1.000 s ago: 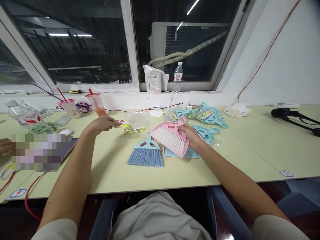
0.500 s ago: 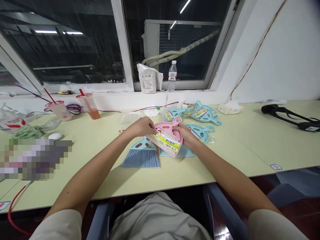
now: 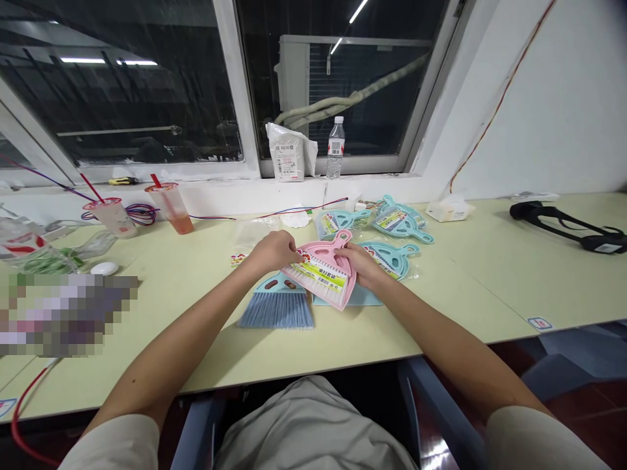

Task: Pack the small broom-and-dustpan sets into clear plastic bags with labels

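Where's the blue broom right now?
In the head view, the blue-bristled hand broom lies on the desk directly below the left hand, just left of the pink hand brush that the right hand also holds.

Two plastic cups (image 3: 171, 207), three bagged teal dustpans (image 3: 401, 225), one blue brush (image 3: 277, 303) (one pink brush (image 3: 318, 271) too).

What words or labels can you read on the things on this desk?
"桌扫套装" on the label of the pink hand brush.
Too small to read: the white packet, the water bottle and the packaged teal dustpan.
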The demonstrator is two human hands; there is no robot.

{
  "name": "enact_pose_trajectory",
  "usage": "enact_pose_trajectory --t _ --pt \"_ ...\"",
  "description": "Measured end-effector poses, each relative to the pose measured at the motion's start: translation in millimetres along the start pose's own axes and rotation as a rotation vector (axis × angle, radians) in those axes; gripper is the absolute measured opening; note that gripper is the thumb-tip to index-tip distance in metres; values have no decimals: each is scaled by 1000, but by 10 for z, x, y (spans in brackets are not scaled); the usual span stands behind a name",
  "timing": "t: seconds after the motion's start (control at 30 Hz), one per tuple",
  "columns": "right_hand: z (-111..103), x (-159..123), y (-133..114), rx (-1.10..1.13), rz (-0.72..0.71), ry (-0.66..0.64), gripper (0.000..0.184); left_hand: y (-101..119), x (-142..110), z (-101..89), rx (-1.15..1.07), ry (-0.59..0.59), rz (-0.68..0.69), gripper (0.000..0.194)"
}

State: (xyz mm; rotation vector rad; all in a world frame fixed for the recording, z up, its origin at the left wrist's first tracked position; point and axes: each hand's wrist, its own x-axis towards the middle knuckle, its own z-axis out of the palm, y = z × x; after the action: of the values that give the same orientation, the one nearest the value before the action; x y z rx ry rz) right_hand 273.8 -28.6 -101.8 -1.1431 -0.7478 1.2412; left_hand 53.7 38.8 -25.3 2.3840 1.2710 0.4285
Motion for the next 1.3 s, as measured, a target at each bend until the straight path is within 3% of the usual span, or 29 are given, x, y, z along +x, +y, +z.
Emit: enact_pose_trajectory --t 0.37,0.57,0.67,0.73,0.87,0.93,1.0,1.13,1.2,1.3 --pt "7 17 18 13 20 6 16 54 -39 72 211 27 -40 30" --pt "-13 33 25 42 16 12 16 36 -35 -87 144 183 -35 37" --pt "-16 47 -3 111 31 20 15 -114 16 -167 -57 288 -66 37" --pt "12 76 -42 178 45 20 15 -252 16 -183 -295 261 -133 37" --pt "246 209 -131 227 -8 35 12 -530 -76 -141 -974 -95 -200 34" --pt "477 306 -151 219 -54 24 12 -650 -108 -127 -1225 -192 -186 30" --pt "752 410 -150 214 -90 -8 14 -759 -101 -147 -1348 -119 -183 26" --pt "1183 605 -154 225 -62 -119 10 -967 -29 -294 -1392 157 -236 25" --pt "1239 717 -190 231 -13 -204 3 -1058 -10 -396 -1383 246 -257 25" --pt "1140 953 -264 171 72 -233 20 -1164 -12 -535 -1347 389 -241 25"
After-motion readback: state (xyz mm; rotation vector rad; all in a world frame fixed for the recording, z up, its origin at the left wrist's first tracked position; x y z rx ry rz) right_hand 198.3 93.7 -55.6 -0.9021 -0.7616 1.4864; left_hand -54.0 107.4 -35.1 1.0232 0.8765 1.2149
